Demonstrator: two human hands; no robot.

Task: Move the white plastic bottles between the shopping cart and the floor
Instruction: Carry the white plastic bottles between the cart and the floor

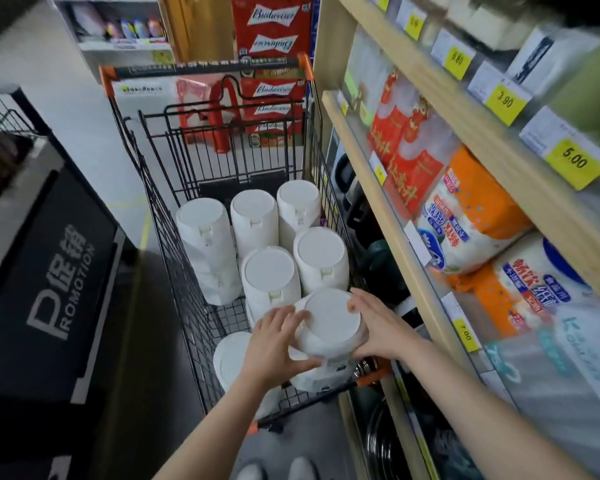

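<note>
A black wire shopping cart (174, 216) with orange corners stands in the aisle and holds several white plastic bottles, upright with flat lids. I hold one white bottle (329, 323) between both hands at the cart's near right corner. My left hand (274, 341) grips its left side with curled fingers. My right hand (378, 327) wraps its right side. Another white bottle (229, 358) stands to the left, partly hidden behind my left forearm. More bottles (271, 275) stand farther in.
Wooden shelves (465, 140) with packaged goods and yellow price tags run close along the right. A black promotion stand (49, 289) sits on the left. Red beer cases (274, 32) and a red stool (222, 109) lie beyond the cart. My shoes (278, 471) show below.
</note>
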